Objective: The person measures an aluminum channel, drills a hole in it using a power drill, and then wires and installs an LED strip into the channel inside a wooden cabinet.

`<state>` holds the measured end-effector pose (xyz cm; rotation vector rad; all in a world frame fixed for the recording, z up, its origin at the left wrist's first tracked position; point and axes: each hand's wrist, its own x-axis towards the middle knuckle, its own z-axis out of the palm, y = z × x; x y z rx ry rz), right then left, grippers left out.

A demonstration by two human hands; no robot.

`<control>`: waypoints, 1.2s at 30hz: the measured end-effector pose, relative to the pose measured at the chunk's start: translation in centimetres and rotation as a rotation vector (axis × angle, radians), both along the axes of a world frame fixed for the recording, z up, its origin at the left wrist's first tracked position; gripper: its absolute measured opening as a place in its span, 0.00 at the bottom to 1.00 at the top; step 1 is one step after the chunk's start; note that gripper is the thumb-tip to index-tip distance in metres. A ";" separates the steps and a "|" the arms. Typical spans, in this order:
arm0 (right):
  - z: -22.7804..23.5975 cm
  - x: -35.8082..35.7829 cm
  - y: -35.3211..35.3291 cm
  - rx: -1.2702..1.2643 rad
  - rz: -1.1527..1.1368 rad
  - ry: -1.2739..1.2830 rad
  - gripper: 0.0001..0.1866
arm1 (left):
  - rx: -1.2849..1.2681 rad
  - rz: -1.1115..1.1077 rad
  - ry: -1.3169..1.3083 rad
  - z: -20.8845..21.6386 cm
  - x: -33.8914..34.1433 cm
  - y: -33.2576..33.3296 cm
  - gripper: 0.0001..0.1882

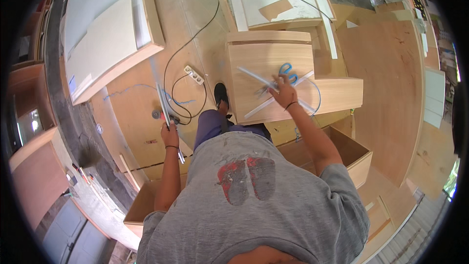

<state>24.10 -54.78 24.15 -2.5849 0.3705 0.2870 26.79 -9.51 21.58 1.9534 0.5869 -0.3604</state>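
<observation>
My left hand is closed around several long, thin metallic-looking strips, which stick out above and below the fist. On the right, my right hand reaches over a pale wooden box-like piece, its fingers spread. Under and beside those fingers lies a pair of scissors with blue handles; the hand hides their middle, and I cannot tell whether it touches them. Two whitish strips cross on the wood beneath the hand. A thin blue cord curves beside them.
A white power strip with a dark cable sits on the floor near my shoe. An angle grinder lies by my left hand. A white-lined wooden box stands far left, and an open drawer box is at the right.
</observation>
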 end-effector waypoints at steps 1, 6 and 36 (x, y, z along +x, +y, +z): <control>1.0 1.1 -0.3 0.003 -0.034 -0.056 0.24 | 0.007 0.018 0.012 -0.2 -0.3 0.4 0.12; 0.1 8.3 -5.2 -0.043 0.202 -0.196 0.19 | 0.130 0.066 0.064 -1.3 -3.2 4.1 0.11; -4.9 16.4 -5.2 -0.248 0.414 -0.312 0.14 | 0.260 0.146 0.277 2.2 -9.0 7.4 0.12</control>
